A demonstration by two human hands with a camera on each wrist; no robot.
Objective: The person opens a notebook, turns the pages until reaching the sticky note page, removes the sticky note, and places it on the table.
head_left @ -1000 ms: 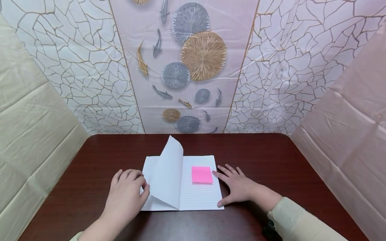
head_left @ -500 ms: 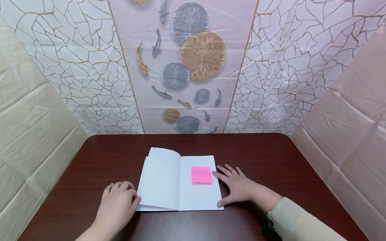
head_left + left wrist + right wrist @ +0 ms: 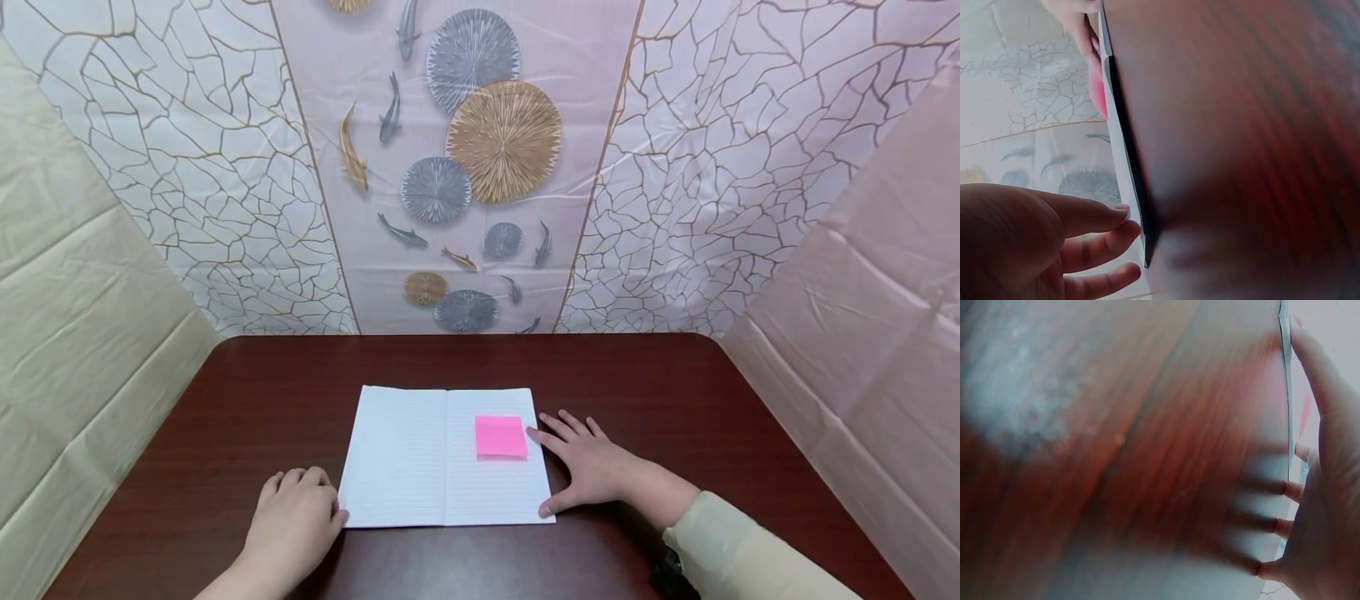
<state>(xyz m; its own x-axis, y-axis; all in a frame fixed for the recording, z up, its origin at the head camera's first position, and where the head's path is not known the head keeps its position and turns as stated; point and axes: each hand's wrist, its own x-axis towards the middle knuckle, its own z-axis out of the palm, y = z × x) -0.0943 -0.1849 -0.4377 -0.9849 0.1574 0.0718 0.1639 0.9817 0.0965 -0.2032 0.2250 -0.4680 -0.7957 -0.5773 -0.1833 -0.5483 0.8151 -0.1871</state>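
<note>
A notebook [image 3: 397, 458] lies open and flat on the dark table, lined pages showing on both sides. A pink sticky note pad [image 3: 501, 437] sits on its right page. My left hand [image 3: 294, 517] is at the notebook's lower left corner, its loosely bent fingers on the table side and its thumb touching the edge. In the left wrist view, the thumb [image 3: 1110, 215] and nearby fingertips meet the notebook's edge. My right hand [image 3: 588, 462] rests with spread fingers at the right edge, thumb and index fingertip on the page border, the other fingertips on the table.
The dark reddish-brown table [image 3: 637, 383] extends around the notebook. Behind it hangs a patterned cloth [image 3: 465, 233] with fish and round motifs. Plain cream cloth walls [image 3: 90, 350] close in both sides. A dark object [image 3: 670, 575] shows under the right sleeve.
The raised page has come down flat onto the left side of the notebook. My left hand moved left and toward me to the lower left corner. The right hand stayed put.
</note>
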